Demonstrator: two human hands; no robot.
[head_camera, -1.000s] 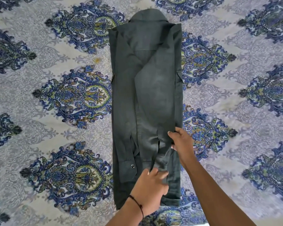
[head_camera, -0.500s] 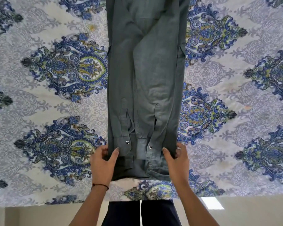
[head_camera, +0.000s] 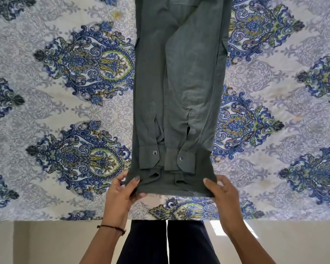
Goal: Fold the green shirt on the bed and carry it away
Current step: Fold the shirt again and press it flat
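1. Shirt [head_camera: 179,88]: green, lying flat on the bed [head_camera: 65,187], already narrowed to a long strip with both sleeves laid down its length. Cuffs with snap buttons [head_camera: 155,152] sit near the hem. The collar end runs out of view at the top.

2. Handling, judged: light, soft woven cloth with no stiffness of its own. It will sag and droop wherever it is unsupported, and the loose sleeves may slide out of the stack if one side rises faster than the other. Not fragile, not slippery against the sheet.

3. Hold points: the two bottom corners of the hem, which is where the hands are. Left hand [head_camera: 120,191] pinches the left corner, thumb on top, fingers curled underneath. Right hand [head_camera: 222,195] pinches the right corner the same way, thumb over the edge. Both are closed on cloth; the hem looks slightly lifted off the sheet.

4. Next step, judged: carry the hem up toward the collar in one even motion, both corners level, to halve the strip.

5. Surface: bed sheet, white-grey with large blue and yellow-green ornamental medallions, smooth, a few faint orange spots. Nothing else lies on it in view.

6. Room: bed edge runs across the lower frame; below it a pale floor [head_camera: 46,244] with a bright patch of light, and the person's dark trousers [head_camera: 166,242] against the bed.
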